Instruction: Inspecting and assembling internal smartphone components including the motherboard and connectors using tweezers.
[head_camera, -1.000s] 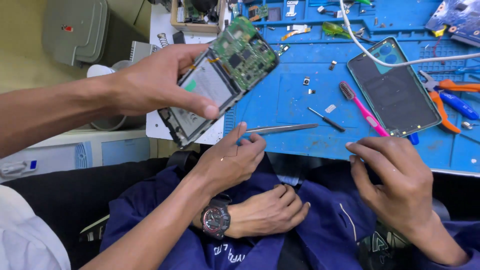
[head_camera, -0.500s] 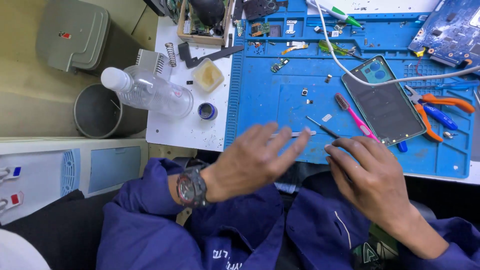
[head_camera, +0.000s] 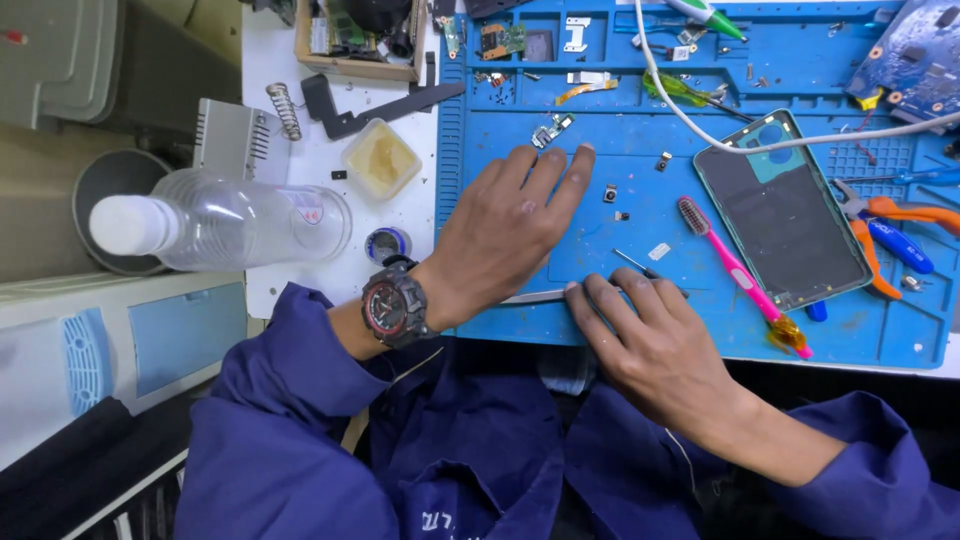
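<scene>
Your left hand (head_camera: 505, 235) lies flat and open on the blue silicone repair mat (head_camera: 700, 330), palm down, fingers stretched toward the far side of the mat and closed on nothing. A black and red wristwatch (head_camera: 392, 305) sits on that wrist, just off the mat's left edge. Your right hand (head_camera: 650, 345) rests at the mat's near edge, fingers spread and pressing down; its fingertips touch the thin metal tweezers (head_camera: 535, 297) that lie along that edge, and a slim dark-tipped pick (head_camera: 632, 264) pokes out just beyond the fingers. Whether the right hand grips either tool or only rests on them, you cannot tell from here. The two hands lie close together, almost touching near the tweezers.

On the mat right of your hands lies a pink-handled toothbrush (head_camera: 735, 270), and just beyond it a dark phone back cover with a teal rim (head_camera: 780, 205), face up. A white cable (head_camera: 700, 110) crosses the mat's far part above that cover. Orange and blue-handled pliers (head_camera: 885, 235) lie at the mat's right side. Small loose parts (head_camera: 610, 194) sit on the mat between your left fingertips and the toothbrush.

Left of the mat, on the white surface, a clear plastic bottle with a white cap (head_camera: 220, 222) lies on its side, with a small square tub of yellowish paste (head_camera: 380, 158) nearer the mat.
</scene>
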